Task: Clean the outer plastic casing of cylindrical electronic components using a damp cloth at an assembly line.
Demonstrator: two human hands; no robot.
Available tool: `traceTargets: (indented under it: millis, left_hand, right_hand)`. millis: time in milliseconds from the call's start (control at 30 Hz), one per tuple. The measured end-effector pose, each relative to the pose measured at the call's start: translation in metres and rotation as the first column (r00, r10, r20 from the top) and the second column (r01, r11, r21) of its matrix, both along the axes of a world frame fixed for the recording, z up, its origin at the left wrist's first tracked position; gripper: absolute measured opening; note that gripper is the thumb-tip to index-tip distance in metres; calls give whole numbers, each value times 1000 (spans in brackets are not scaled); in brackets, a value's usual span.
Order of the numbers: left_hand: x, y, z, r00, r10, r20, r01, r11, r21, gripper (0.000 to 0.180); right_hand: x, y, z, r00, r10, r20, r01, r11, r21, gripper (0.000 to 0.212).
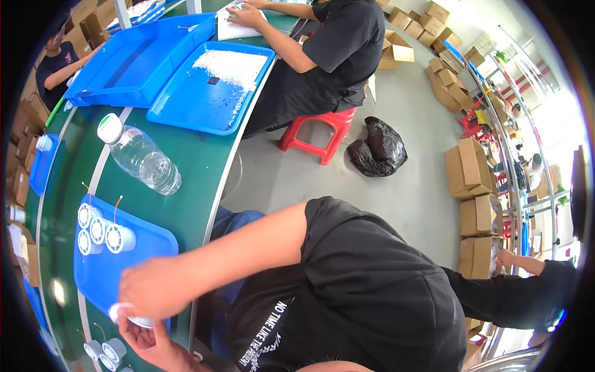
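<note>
Over the near edge of a blue tray [164,248], both my hands are together at a white round part [141,322], mostly covered by fingers. My left hand [145,341] comes from below with its fingers closed round it. From above, my right hand [152,288] bends down over the same part, closed on it and slightly blurred; its fingertips are largely hidden. Several white cylindrical parts [120,238] with spoked tops stand in the tray, and thin wires stick up from some. More such white parts [113,350] stand on the green table at the lower left.
A clear plastic bottle [145,158] with a white cap lies on the green table [198,167]. Beyond are a blue tray of white granules [229,68] and a deep blue bin [133,62]. A co-worker [347,49] sits on a red stool [319,133] near a black bag [378,149].
</note>
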State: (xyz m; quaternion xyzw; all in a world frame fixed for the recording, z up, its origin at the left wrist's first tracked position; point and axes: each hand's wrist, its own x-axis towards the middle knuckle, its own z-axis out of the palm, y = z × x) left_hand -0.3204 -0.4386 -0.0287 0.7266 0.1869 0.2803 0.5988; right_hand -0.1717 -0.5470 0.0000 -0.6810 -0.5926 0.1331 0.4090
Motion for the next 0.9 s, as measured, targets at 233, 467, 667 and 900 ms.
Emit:
traceTargets:
  millis: [233, 467, 667, 900]
  left_hand:
    - [10, -7, -4, 965, -142, 220, 106, 980, 170, 59]
    - [0, -8, -19, 973, -163, 167, 172, 984, -47, 62]
    - [19, -16, -14, 965, -214, 153, 223, 974, -46, 60]
    - [-5, 11, -3, 987, -145, 71, 146, 989, -12, 67]
  right_hand:
    - [30, -36, -36, 533, -32, -846, 279, 950, 140, 42]
    - [0, -42, -35, 554, -49, -831, 239, 966, 102, 45]
    - [5, -55, -17, 677, -74, -733, 261, 954, 144, 52]
    - [0, -28, -41, -122, 57, -991, 200, 979, 32, 54]
